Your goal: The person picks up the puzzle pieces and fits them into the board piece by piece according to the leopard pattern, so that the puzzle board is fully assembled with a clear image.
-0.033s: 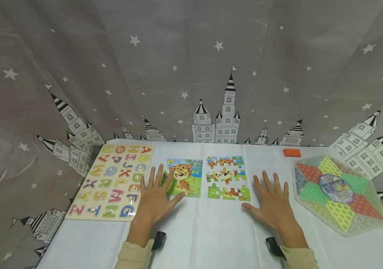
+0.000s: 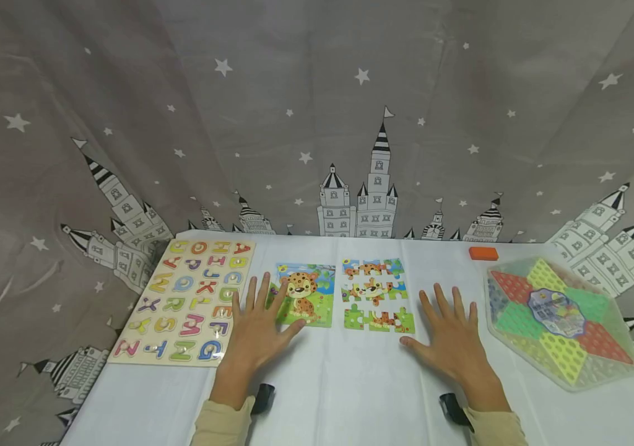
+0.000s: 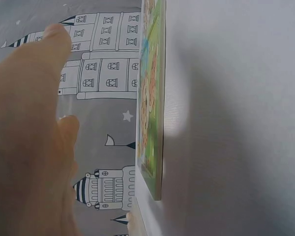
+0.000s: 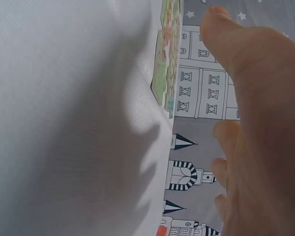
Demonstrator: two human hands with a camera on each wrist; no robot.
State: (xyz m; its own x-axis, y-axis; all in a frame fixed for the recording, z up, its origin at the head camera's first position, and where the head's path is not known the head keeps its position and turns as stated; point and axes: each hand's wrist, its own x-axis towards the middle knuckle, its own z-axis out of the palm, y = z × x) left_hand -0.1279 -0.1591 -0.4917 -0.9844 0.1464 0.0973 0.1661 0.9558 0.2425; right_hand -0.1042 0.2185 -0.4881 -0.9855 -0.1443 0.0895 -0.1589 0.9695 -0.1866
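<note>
My left hand (image 2: 258, 337) is held flat with fingers spread, between the alphabet board (image 2: 194, 358) and a square leopard picture board (image 2: 321, 314). Its fingers overlap the edges of both boards in the head view. Fingers spread, my right hand (image 2: 453, 341) is held right of the loose jigsaw pieces (image 2: 384, 321), which lie in three rows with parts of the same leopard. Neither hand holds anything. In the left wrist view the picture board (image 3: 155, 128) lies flat beyond the hand. Shadows fall on the cloth under the hands, and a gap shows below the right one (image 4: 270, 98).
A hexagonal plastic box (image 2: 559, 316) with coloured triangles lies at the right. Behind it sits a small orange block (image 2: 483, 253). A white cloth (image 2: 367, 390) covers the table, and a grey castle-print curtain (image 2: 295, 80) hangs at the back and sides.
</note>
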